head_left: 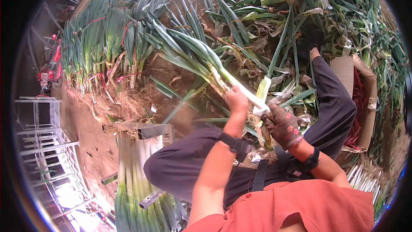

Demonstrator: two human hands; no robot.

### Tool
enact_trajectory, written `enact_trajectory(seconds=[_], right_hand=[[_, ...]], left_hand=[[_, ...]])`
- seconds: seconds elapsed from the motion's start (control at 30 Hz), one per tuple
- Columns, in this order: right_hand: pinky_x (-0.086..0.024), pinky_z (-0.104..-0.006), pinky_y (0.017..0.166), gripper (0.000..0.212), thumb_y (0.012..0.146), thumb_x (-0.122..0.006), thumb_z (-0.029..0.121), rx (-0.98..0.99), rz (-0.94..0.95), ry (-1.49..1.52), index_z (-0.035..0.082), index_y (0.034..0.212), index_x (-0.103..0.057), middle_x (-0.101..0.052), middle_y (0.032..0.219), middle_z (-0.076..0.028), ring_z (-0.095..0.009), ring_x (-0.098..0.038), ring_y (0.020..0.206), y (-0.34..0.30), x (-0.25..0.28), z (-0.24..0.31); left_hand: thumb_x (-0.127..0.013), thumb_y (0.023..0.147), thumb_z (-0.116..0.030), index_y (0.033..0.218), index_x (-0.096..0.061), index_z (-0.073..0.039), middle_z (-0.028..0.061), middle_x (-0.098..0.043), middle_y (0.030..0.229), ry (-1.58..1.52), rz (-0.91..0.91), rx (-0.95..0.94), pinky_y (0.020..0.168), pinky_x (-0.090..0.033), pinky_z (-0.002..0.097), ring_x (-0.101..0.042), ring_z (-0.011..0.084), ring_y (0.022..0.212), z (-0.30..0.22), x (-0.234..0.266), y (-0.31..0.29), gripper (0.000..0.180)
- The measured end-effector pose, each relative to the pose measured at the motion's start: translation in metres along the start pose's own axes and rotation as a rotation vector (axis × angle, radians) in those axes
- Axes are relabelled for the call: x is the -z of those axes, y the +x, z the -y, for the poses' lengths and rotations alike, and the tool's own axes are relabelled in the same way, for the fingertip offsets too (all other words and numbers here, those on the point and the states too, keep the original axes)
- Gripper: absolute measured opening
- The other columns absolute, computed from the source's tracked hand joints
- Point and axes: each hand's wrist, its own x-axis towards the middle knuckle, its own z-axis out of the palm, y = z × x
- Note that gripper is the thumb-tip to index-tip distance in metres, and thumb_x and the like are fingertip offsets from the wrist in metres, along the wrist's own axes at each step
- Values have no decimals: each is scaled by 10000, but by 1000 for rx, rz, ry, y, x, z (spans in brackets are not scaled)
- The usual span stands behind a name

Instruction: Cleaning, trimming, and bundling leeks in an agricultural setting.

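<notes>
My bare left hand (237,100) is closed round the shaft of a long green onion (210,56), whose green leaves stretch away to the far left. Its white lower end points toward my right hand (283,126), which wears a dark, stained glove with pinkish patches. The gloved fingers are closed at that white end, pinching a pale outer leaf (263,89) that stands out from the stalk. Part of the white end is hidden behind the glove. Below it hangs a yellowish, withered strip (267,137).
Red-tied bundles of unpeeled green onions (107,38) stand at the far left. White-stemmed onions (139,159) lie in a metal frame (154,131) at the near left. A cardboard box (367,103) of red strips is by my right leg. Leaf waste (274,13) is heaped ahead.
</notes>
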Motion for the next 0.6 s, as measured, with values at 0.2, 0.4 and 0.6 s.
enact_trajectory(seconds=[0.2,0.4,0.6], right_hand=[[-466,-383,621,266,807,-625,213,-93,55,122,57,1008,-548,-612,801,-158,-328,-605,742,0,-6,7],[-480,-363,638,277,815,-624,251,-259,115,295,67,1011,-557,-632,801,-164,-312,-629,763,4,-4,-1],[-472,-287,628,290,821,-637,191,-213,100,300,21,1040,-554,-636,776,-128,-166,-608,680,-1,-10,15]], left_hand=[[-392,893,-314,800,-585,31,163,-594,692,-427,-109,301,554,-447,394,-573,311,626,43,-22,17,406],[-437,895,-390,717,-526,-110,-9,-479,546,-879,119,612,348,-300,244,-408,91,404,20,-7,0,344],[-421,917,-465,774,-536,-56,37,-529,613,-836,-14,356,457,-420,284,-502,156,500,17,-10,16,448]])
